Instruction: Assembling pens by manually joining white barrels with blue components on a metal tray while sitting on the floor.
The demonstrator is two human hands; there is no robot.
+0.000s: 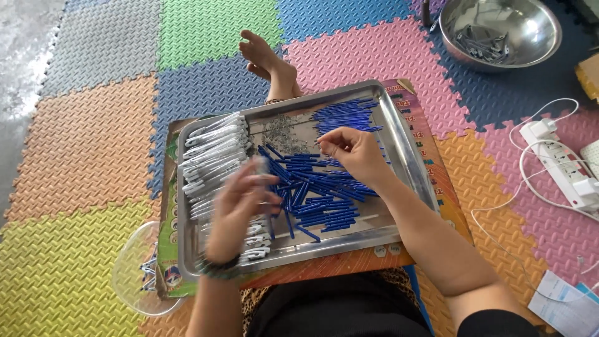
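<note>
A steel tray [409,156] rests on my lap on a printed cardboard box [167,249]. It holds a pile of blue pen parts [318,200], a second blue pile [346,115] at the far side, clear pen barrels [212,150] on the left and small metal springs [281,134] between them. My left hand [240,209], blurred, is over the clear barrels with its fingers closed on a clear part. My right hand [355,153] pinches something small above the blue parts; what it is cannot be made out.
A steel bowl [499,31] with metal parts sits far right on the coloured foam mats. A white power strip [561,162] with cables lies to the right. A clear plastic lid [134,268] lies at the left. My bare foot [268,62] rests beyond the tray.
</note>
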